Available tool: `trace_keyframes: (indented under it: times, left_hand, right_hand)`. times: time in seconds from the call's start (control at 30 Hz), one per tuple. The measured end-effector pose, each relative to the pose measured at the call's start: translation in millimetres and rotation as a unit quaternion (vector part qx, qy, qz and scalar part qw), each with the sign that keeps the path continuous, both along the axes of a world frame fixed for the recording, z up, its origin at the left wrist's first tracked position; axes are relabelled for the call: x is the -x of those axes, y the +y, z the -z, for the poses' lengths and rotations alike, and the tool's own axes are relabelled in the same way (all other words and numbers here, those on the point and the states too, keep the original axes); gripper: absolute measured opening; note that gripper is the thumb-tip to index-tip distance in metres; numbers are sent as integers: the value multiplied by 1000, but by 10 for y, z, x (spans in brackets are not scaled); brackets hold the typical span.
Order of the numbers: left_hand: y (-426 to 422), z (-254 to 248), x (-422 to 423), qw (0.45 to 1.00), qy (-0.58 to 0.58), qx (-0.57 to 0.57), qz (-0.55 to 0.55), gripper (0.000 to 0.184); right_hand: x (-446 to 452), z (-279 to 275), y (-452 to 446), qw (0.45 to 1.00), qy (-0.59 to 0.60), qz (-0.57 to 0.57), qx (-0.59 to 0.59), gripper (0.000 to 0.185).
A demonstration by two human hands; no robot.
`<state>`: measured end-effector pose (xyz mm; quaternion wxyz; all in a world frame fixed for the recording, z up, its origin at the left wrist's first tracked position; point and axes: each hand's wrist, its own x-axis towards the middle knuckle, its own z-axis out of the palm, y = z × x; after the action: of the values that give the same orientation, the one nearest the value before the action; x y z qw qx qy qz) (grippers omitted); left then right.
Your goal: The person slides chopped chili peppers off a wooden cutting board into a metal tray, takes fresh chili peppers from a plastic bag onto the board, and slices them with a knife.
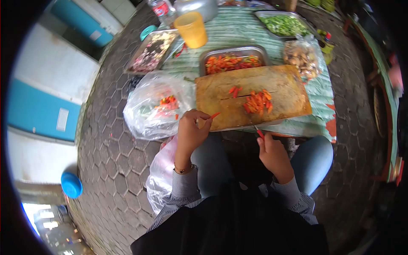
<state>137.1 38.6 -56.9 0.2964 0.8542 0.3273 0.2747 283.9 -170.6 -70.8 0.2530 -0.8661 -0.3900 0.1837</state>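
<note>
Between the fingertips of my left hand (193,129) is a small red chili (215,115), just over the left front corner of the wooden cutting board (280,83). My right hand (274,155) grips a knife by its red handle (260,134), with the blade partly showing at the board's front edge. A pile of cut orange-red chilies (257,102) lies on the board, and a few red pieces (234,91) sit to its left. Left of the board, a clear plastic bag (146,121) has more red chilies (168,100) in its opening.
Behind the board stands a metal tray (264,52) of cut chilies. Around it are a yellow cup (191,30), a tray of chopped shallots and garlic (153,53), a tray of green slices (284,25) and a bag of brownish pieces (302,57). A blue basin (71,185) sits by the wall.
</note>
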Motion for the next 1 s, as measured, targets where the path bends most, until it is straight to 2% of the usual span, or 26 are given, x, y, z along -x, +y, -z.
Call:
trace_keyframes:
  times: [0.1,0.23,0.27,0.3,0.37,0.4,0.47,0.53,0.57,0.6,0.63,0.67,0.7,0.73,0.77,0.8,0.83,0.9,0.97,1.0]
  left_hand:
    - [167,-157,344,999,17,-25,-35,9]
    - [258,-333,991,991,46,5,-127,9]
    - [212,-389,1191,979,102,37,-174,10]
    - [155,-366,1405,979,93,-17,-178,10]
    - [-14,-275,1889,968,96,-5,-230,11]
    - [-160,-303,2094,949,134,47,-280,11]
    - [-470,-211,2624,925,183,62,-329,12]
    - [-809,-174,3066,894,218,81,-383,14]
    - [-968,-140,3249,860,261,97,-427,17]
    - [-1136,-29,3464,862,248,49,-440,20]
    - [-1244,62,3664,863,268,61,-424,21]
    - [-1332,21,3598,865,261,39,-427,19]
    - [-1327,76,3541,877,200,68,-431,13]
    - [-1234,98,3457,886,191,129,-401,8]
    - [-1109,16,3174,922,125,138,-340,6]
    - [-974,-125,2896,931,115,182,-296,6]
    - [-841,-117,2693,940,60,222,-253,6]
    - [-552,-194,2179,962,6,209,-175,7]
    - [-298,-289,1657,981,12,146,-125,11]
    - [-199,-317,1388,990,-9,114,-85,12]
  right_hand:
    - [-5,-31,11,1000,20,-7,8,27]
    - [-29,14,-7,998,17,-52,-6,26]
    - [-32,-7,-8,999,20,-37,-16,27]
    - [-33,-18,-15,999,26,-25,-23,29]
    - [-88,66,-61,997,11,-79,-18,31]
    - [-157,162,-97,997,0,-74,-25,33]
    - [-280,257,-131,995,-7,-94,-27,35]
    - [-345,252,-112,998,47,-41,24,38]
    - [-314,226,-48,997,46,-51,24,38]
    - [-292,181,-1,996,68,-35,49,37]
    - [-296,114,14,994,85,-7,71,36]
    - [-240,14,67,994,83,-32,63,36]
    - [-204,23,79,997,47,-51,20,36]
    - [-183,32,83,998,17,-63,10,34]
    - [-151,-9,106,998,16,-54,12,30]
    - [-160,37,84,998,0,-63,3,26]
    - [-120,14,66,996,-16,-75,-48,25]
    - [-97,26,-34,996,-15,-47,-70,26]
    - [-63,-7,-130,998,51,-35,-28,27]
    - [-66,-23,-198,998,46,-26,-14,28]
